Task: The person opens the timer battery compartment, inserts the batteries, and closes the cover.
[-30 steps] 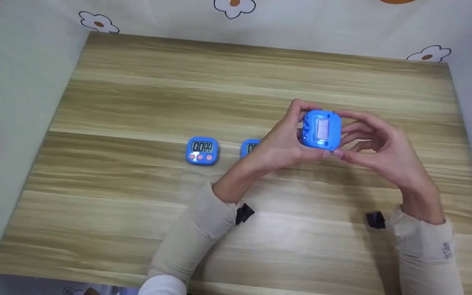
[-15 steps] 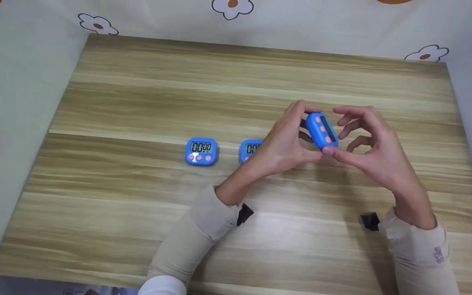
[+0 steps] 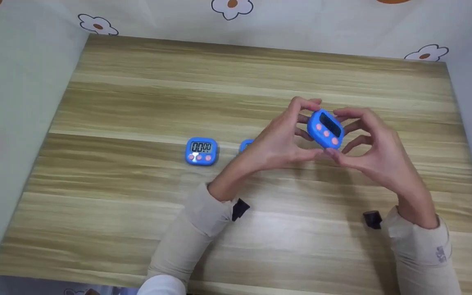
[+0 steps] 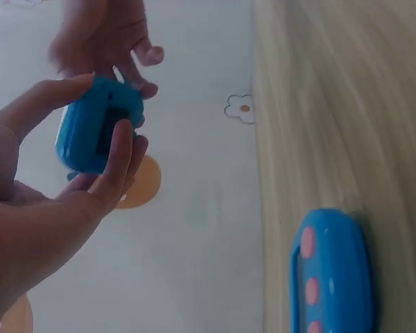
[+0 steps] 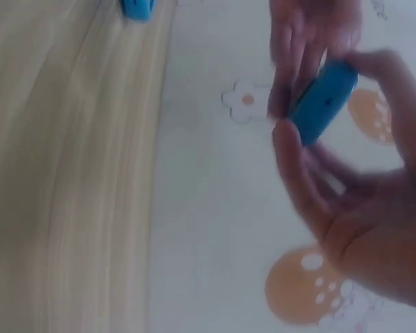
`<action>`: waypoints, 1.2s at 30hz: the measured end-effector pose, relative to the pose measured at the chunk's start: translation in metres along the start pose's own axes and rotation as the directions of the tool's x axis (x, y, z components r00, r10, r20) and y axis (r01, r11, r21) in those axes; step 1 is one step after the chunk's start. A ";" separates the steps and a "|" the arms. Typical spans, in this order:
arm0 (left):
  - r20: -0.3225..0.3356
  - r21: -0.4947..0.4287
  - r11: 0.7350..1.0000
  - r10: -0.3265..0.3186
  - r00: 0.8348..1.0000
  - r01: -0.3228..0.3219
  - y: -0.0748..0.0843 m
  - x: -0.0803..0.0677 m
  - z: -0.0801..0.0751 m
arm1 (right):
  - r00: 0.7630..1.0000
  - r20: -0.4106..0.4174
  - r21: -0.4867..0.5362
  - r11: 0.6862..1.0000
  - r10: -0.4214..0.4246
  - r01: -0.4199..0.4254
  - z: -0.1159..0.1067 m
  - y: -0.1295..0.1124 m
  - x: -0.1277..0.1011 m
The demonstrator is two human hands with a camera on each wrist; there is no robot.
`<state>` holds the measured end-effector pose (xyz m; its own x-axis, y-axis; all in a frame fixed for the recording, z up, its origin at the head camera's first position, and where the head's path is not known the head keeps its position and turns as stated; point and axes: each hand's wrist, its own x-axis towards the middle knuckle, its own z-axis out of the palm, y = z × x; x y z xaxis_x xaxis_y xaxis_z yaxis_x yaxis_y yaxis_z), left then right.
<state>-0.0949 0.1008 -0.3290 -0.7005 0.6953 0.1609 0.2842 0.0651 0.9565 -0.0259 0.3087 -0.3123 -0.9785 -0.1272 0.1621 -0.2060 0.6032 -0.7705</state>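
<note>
While both hands are raised above the worktop (image 3: 137,102), the following is recorded.

Held item: a blue timer (image 3: 326,128) sits between the two hands, lifted clear of the worktop, tilted, its dark screen and pink buttons facing up toward the head camera.

Left hand: the left hand (image 3: 279,141) grips the blue timer from its own side, fingers curled over the far edge and thumb at the near lower edge. The left wrist view shows fingers wrapped round the blue body (image 4: 97,128).

Right hand: the right hand (image 3: 371,147) pinches the same timer from the opposite side, thumb at the lower corner and forefinger arched over the top; the other fingers are bent loosely behind it. In the right wrist view the timer (image 5: 324,100) appears edge-on between blurred fingers of both hands.

Second timer: mostly hidden behind the left hand, only a blue corner (image 3: 246,145) showing, resting on the worktop just to the outer side of that hand.

Third timer: a further blue unit (image 3: 202,151) lies flat on the worktop beyond the second, farther out from the left hand, display reading zeros, pink buttons below.

Sleeves: beige sleeves (image 3: 197,229) cover both forearms.

Surround: pale cloth with flower print (image 3: 232,6) stands beyond the worktop, past both hands.
</note>
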 end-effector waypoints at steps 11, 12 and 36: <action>0.084 0.464 0.885 -0.093 0.992 0.043 -0.011 0.004 0.002 | 0.981 0.171 -0.240 0.962 -0.094 0.134 -0.005 0.032 0.003; 0.090 0.540 0.841 -0.108 0.990 0.043 -0.014 0.005 0.004 | 0.980 0.183 -0.270 0.955 -0.071 0.120 -0.002 0.035 0.004; 0.180 0.762 0.647 -0.207 0.962 -0.003 -0.038 -0.003 -0.004 | 0.971 0.238 -0.425 0.900 0.013 0.092 0.018 0.053 0.009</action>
